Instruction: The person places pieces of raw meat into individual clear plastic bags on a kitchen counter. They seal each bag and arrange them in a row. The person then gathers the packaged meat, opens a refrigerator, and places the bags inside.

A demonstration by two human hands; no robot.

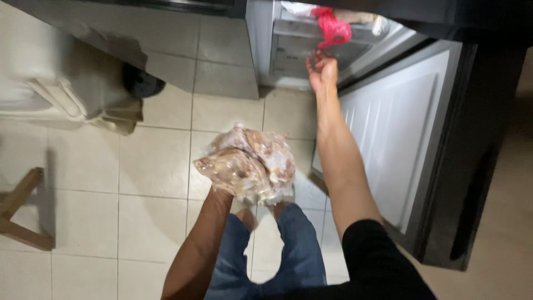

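Observation:
My left hand is mostly hidden under a clear plastic bag of frozen raw meat, which it holds up over the tiled floor. My right hand reaches forward with fingers apart, just below a red plastic bag that hangs at the edge of an open freezer compartment. The right hand touches nothing that I can see. My legs in blue jeans show below the meat bag.
The open refrigerator door, white inside and dark outside, stands to the right of my arm. A pale covered object sits at the left, a wooden stool leg at the lower left. Cream floor tiles lie between.

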